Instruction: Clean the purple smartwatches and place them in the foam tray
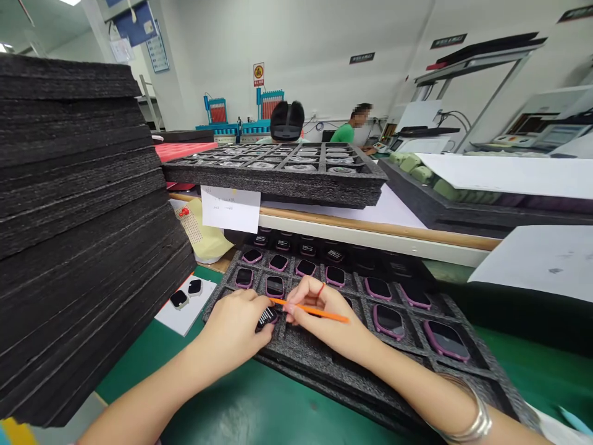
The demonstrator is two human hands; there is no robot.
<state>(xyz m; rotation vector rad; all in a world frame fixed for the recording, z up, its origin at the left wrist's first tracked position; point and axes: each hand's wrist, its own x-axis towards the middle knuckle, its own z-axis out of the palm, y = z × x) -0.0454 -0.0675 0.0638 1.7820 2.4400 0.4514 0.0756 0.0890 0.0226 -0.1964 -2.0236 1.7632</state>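
Observation:
A black foam tray with square compartments lies before me, holding several purple-framed smartwatch bodies. My left hand grips one smartwatch body by its edges near the tray's front left; white marks show on its dark face. Between the fingertips of my right hand is a thin orange stick. Its tip points left and reaches close to my left fingers and that watch. Whether the tip touches the watch is hidden by the fingers.
Tall stacked black foam trays rise on the left. Two pale watch bodies lie on a white pad. A shelf above carries another foam tray. Papers hang at right. Two people sit beyond, one in a green top.

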